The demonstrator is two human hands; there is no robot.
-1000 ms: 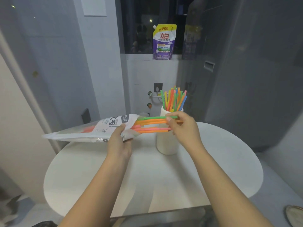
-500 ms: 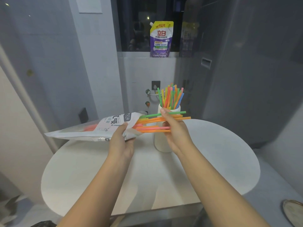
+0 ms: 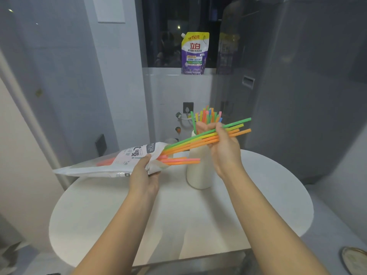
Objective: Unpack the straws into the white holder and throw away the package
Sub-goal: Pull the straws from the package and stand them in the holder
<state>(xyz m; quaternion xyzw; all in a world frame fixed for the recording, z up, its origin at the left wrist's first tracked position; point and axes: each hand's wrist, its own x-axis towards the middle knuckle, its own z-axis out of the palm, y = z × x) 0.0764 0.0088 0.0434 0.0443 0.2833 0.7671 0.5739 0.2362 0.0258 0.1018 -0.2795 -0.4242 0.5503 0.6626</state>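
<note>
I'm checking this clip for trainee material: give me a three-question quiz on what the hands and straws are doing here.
1. True or false: the right hand grips a bunch of straws partway out of the package.
2. What does the left hand hold?
A. the white holder
B. the package
C. nothing
3. Fill in: straws already stand in the white ______ on the round table.

Key
1. True; the bunch's near ends are at the package mouth.
2. B
3. holder
</note>
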